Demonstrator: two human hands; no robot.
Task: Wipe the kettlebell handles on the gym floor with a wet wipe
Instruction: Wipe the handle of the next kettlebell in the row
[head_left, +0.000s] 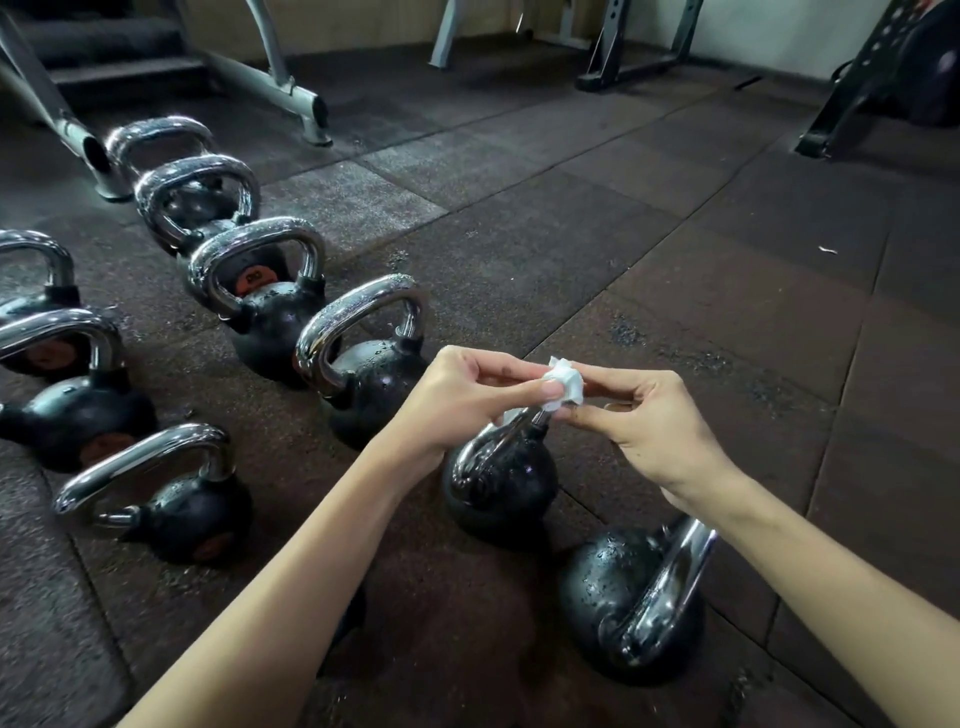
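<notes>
Wipe (563, 384) at the ready: white and crumpled into a small wad, it was pinched from both sides, with the left hand (467, 400) and the right hand (649, 421) each closing thumb and fingertips on the wipe. Directly below the grip stood a small black kettlebell (501, 499), its chrome handle (511, 434) rising to just under the wad; whether wipe and metal touched could not be told. The loop was seen nearly edge-on, its long axis running from under the left wrist up toward the right fingertips. A short drop would likely have brought the wad onto its crown, and the left hand was the nearer of the two. The handle shone, and the iron ball under it was beaded with droplets.

Nearer the person than the grip, below the right forearm, a second kettlebell (623, 597) lay tilted with its handle leaning to the right. Beyond the grip on the left side a row of larger kettlebells (270, 312) stood upright, their handles speckled wet, and further left of the grip stood three more. All rested on a dark rubber floor (675, 234), with a grey equipment frame (260, 78) well beyond the grip.
</notes>
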